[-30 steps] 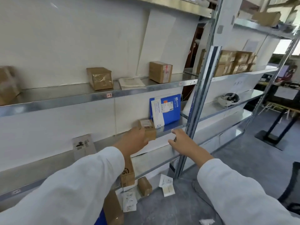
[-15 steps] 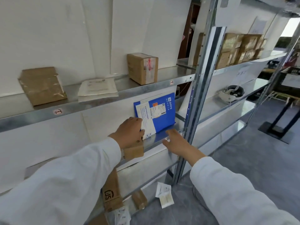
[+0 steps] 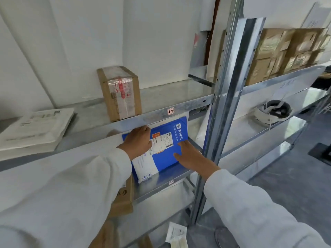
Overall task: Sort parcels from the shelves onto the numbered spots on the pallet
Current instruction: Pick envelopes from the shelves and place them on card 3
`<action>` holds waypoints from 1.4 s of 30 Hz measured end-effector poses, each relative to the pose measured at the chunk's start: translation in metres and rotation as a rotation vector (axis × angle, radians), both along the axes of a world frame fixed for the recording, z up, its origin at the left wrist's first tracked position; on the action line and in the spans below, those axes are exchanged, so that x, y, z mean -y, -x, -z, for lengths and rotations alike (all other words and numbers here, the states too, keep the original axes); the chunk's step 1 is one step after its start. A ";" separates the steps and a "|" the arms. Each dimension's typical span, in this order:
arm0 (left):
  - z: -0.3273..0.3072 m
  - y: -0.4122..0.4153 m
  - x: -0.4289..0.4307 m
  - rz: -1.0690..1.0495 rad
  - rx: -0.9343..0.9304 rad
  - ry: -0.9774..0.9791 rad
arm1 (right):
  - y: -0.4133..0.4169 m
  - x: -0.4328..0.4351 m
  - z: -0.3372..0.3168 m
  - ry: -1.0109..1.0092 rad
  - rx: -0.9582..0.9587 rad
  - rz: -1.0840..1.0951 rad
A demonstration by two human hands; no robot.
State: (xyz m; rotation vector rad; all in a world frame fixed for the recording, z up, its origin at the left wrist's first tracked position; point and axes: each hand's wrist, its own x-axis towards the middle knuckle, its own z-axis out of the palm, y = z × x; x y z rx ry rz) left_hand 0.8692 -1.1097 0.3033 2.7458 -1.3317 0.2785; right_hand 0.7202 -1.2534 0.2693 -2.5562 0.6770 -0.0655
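A flat blue parcel point(image 3: 166, 158) with a white shipping label leans against the back wall on the middle shelf point(image 3: 161, 185). My left hand point(image 3: 138, 140) is at its upper left corner, with the fingers curled over the top edge. Lower down, my right hand point(image 3: 191, 156) lies flat against the parcel's right side, fingers spread. A tape-wrapped brown box point(image 3: 120, 93) stands upright on the shelf above. To its left lies a flat white parcel point(image 3: 34, 129). The pallet is out of view.
A metal upright post point(image 3: 227, 86) stands just right of my right hand. Beyond it the neighbouring rack holds several stacked brown boxes point(image 3: 286, 51) and a white helmet point(image 3: 272, 111). A brown box point(image 3: 125, 197) sits below my left sleeve. White packets point(image 3: 176, 233) lie on the floor.
My left hand has left the small brown box and moved up to the blue parcel's top corner. The right hand moved from the shelf edge onto the parcel. The view came closer.
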 end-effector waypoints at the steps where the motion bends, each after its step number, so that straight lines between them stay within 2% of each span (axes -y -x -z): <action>1: 0.002 -0.007 0.009 -0.010 0.006 0.006 | -0.006 0.008 0.004 0.003 0.015 -0.007; 12: 0.039 -0.028 0.064 -0.146 0.053 0.012 | -0.018 0.050 0.058 -0.105 -0.059 0.001; 16: 0.045 -0.026 0.073 -0.163 -0.043 0.106 | -0.013 0.056 0.063 -0.123 -0.051 0.005; 19: 0.041 -0.027 0.078 -0.202 0.019 0.087 | -0.009 0.062 0.065 -0.129 -0.042 -0.001; 23: 0.030 -0.028 0.078 -0.121 0.107 0.062 | -0.003 0.068 0.065 -0.129 -0.032 0.015; 25: 0.025 -0.023 0.081 -0.067 0.132 -0.011 | -0.001 0.068 0.067 -0.139 -0.025 0.024; 27: 0.026 -0.015 0.087 -0.031 0.068 -0.115 | 0.001 0.067 0.069 -0.152 -0.016 0.020; 30: 0.043 0.001 0.093 -0.038 -0.331 -0.117 | 0.007 0.064 0.073 -0.185 0.011 -0.010; 31: 0.050 0.007 0.095 -0.044 -0.389 -0.102 | 0.009 0.063 0.074 -0.193 0.015 -0.019; 36: 0.053 0.025 0.095 -0.044 -0.296 -0.102 | 0.020 0.062 0.082 -0.239 -0.037 -0.006; 42: 0.036 0.044 0.072 -0.059 -0.365 0.055 | 0.033 0.062 0.086 -0.248 -0.046 0.060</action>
